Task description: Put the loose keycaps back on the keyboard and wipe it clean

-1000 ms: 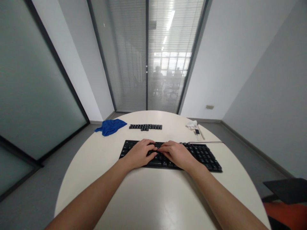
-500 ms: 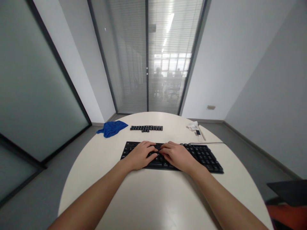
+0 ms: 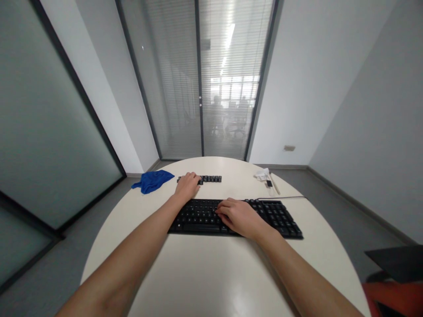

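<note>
A black keyboard (image 3: 201,215) lies across the round pale table. Beyond it, a row of loose black keycaps (image 3: 212,178) stands on the tabletop. My left hand (image 3: 188,184) reaches over the keyboard to the left part of that row. Its fingers are bent down with thumb and fingertips closed round a keycap at the lower edge of the row; the hand covers several others. My right hand (image 3: 239,215) rests on the middle of the keyboard, fingers curled and thumb drawn close to them. Whatever is between its fingertips is too small to make out.
A crumpled blue cloth (image 3: 152,181) lies at the table's far left. At the far right are a crumpled white wrapper (image 3: 262,174), a small black item (image 3: 269,183) and a thin pale stick (image 3: 275,184). The keyboard's cable (image 3: 280,197) runs off the right edge.
My left hand has left the keyboard and moved forward and left to the row of keycaps. My right hand has stayed on the keyboard. The view has shifted slightly.
</note>
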{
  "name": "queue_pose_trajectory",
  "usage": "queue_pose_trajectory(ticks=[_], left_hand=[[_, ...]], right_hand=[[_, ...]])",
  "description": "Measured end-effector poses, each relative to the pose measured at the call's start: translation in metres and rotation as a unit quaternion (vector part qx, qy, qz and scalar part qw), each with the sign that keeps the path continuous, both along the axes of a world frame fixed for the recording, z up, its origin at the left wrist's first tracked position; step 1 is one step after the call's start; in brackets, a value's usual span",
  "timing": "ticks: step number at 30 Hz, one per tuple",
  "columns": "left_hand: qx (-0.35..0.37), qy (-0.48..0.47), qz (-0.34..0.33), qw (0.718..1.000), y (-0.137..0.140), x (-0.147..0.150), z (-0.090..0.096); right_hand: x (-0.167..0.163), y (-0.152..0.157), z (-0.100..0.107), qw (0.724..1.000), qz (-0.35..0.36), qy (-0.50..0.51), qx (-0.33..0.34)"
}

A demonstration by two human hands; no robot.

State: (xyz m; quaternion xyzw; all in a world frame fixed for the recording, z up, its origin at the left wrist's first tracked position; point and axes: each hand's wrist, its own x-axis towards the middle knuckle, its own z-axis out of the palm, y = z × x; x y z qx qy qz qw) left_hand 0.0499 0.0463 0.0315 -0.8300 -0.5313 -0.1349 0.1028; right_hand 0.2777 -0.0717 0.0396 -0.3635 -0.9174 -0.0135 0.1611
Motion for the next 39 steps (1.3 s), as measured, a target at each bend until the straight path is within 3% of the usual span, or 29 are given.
queue_pose_trajectory(ticks=[7,13,17,21,27,33,39], left_hand=[[-0.003,0.007,-0.008,1.000,0.019,0.010,-0.014],[-0.003,0.004,-0.035,0.999,0.022,0.014,-0.016],[-0.001,-0.014,-0.053,0.998,0.007,0.019,-0.012],[0.002,-0.051,-0.063,0.997,-0.027,0.022,-0.007],[-0.007,-0.213,-0.094,0.973,-0.072,0.012,-0.013],[-0.040,-0.269,-0.096,0.958,-0.077,0.004,-0.031],[-0.072,-0.294,-0.114,0.946,-0.077,0.005,-0.028]], right_hand=[[0.000,-0.001,0.002,1.000,0.000,-0.003,-0.010],[0.000,-0.001,0.002,1.000,0.000,-0.001,-0.011],[0.000,0.000,0.001,1.000,0.000,0.002,-0.008],[-0.001,0.000,0.000,1.000,-0.004,-0.002,-0.006],[-0.003,0.000,0.000,1.000,-0.013,-0.016,0.000],[-0.004,0.001,-0.002,1.000,-0.021,-0.011,-0.002],[-0.006,0.000,-0.001,1.000,-0.025,-0.006,-0.008]])
